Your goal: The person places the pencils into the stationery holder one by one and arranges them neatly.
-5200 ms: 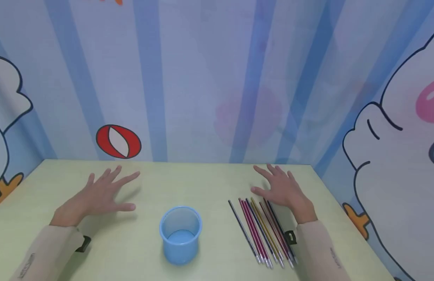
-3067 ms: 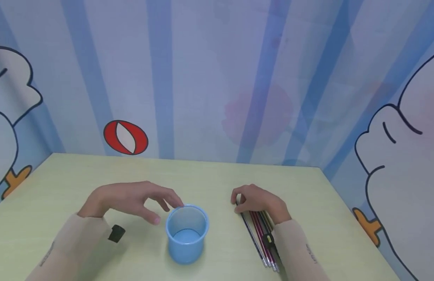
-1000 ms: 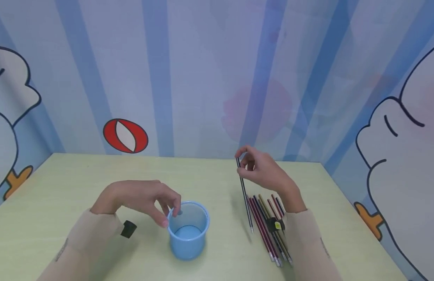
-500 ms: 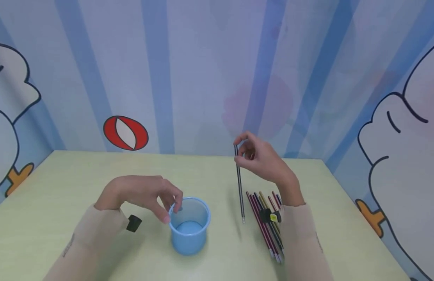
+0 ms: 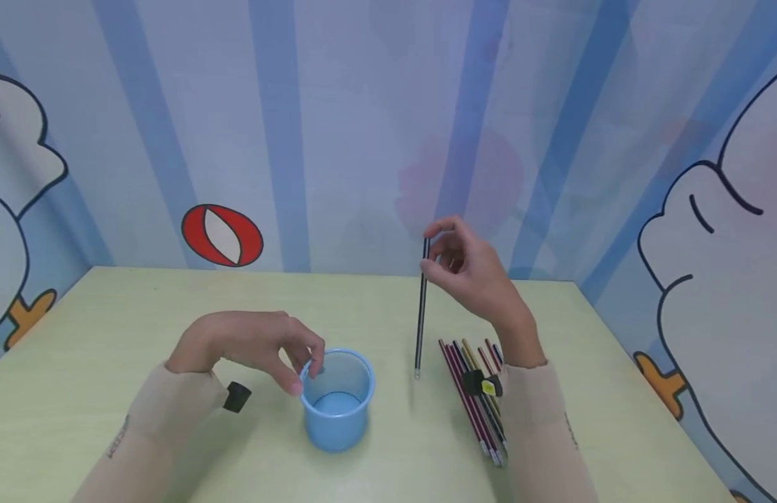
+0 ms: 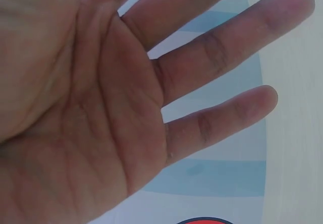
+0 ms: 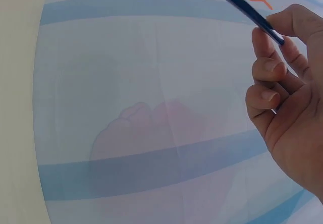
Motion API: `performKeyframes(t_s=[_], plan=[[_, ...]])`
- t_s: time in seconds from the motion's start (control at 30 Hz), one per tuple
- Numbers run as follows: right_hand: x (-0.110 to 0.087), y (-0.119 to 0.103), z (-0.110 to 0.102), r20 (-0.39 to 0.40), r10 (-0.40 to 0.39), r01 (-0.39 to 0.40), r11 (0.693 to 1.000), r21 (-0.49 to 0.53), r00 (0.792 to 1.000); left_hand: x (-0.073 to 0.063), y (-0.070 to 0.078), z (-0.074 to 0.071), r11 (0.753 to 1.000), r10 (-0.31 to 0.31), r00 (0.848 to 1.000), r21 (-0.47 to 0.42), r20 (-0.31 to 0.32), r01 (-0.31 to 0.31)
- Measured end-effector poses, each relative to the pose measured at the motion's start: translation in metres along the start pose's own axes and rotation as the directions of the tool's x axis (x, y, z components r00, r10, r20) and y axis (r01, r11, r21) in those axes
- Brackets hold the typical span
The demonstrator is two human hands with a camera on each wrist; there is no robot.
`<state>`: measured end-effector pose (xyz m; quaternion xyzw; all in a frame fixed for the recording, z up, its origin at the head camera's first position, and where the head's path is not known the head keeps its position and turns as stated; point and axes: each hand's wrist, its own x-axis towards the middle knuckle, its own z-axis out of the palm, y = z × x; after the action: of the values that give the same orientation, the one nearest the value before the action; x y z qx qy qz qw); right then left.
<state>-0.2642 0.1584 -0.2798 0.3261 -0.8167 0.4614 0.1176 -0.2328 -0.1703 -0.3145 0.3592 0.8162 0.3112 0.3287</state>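
Note:
My right hand [image 5: 479,276] pinches a dark striped pencil [image 5: 421,314] near its upper end, between thumb and fingers. The pencil hangs almost upright above the table, its white-tipped end downward. In the right wrist view, part of the pencil [image 7: 242,4] shows between the thumb and fingertips. At the rim of a light blue plastic cup [image 5: 336,429], my left hand [image 5: 256,346] has its thumb outside and a bent finger inside, holding the edge. The left wrist view shows the palm [image 6: 101,108] and other fingers stretched out; the cup is out of that view.
Several pencils [image 5: 467,391] in maroon, gold and dark colours lie in a loose bundle under my right forearm, which hides some of them. Behind the pale yellow table [image 5: 175,293] stands a striped blue cloth backdrop [image 5: 363,140] with cartoon prints.
My right hand took the dark pencil from beside the bundle, raised it and turned it nearly upright, and has risen further. My left hand moved from the table's left to the cup's rim.

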Motion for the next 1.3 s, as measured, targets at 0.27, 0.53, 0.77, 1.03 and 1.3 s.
performKeyframes(t_s=[0.27,0.53,0.77,1.03,1.3], plan=[[0.0,-0.006,0.006,-0.085,-0.067,0.08,0.984,0.16,0.994,0.0,-0.001,0.001,1.0,-0.003,1.0,0.028,-0.003,0.003],[0.005,-0.014,0.023,-0.087,-0.145,0.163,0.951,0.263,0.986,0.0,0.0,0.0,0.999,-0.024,1.0,0.04,-0.007,0.024],[0.009,-0.011,0.038,0.022,-0.147,0.138,0.965,0.221,0.989,0.0,0.003,0.0,0.998,-0.065,0.998,0.017,-0.017,0.065],[0.011,-0.007,0.065,0.175,-0.121,0.096,0.985,0.147,0.977,-0.002,0.006,0.0,0.998,-0.045,0.999,0.032,-0.006,0.045],[0.012,-0.007,0.085,0.328,-0.14,0.107,0.987,0.117,0.934,-0.003,0.006,-0.001,0.997,-0.026,1.0,0.074,-0.004,0.027]])
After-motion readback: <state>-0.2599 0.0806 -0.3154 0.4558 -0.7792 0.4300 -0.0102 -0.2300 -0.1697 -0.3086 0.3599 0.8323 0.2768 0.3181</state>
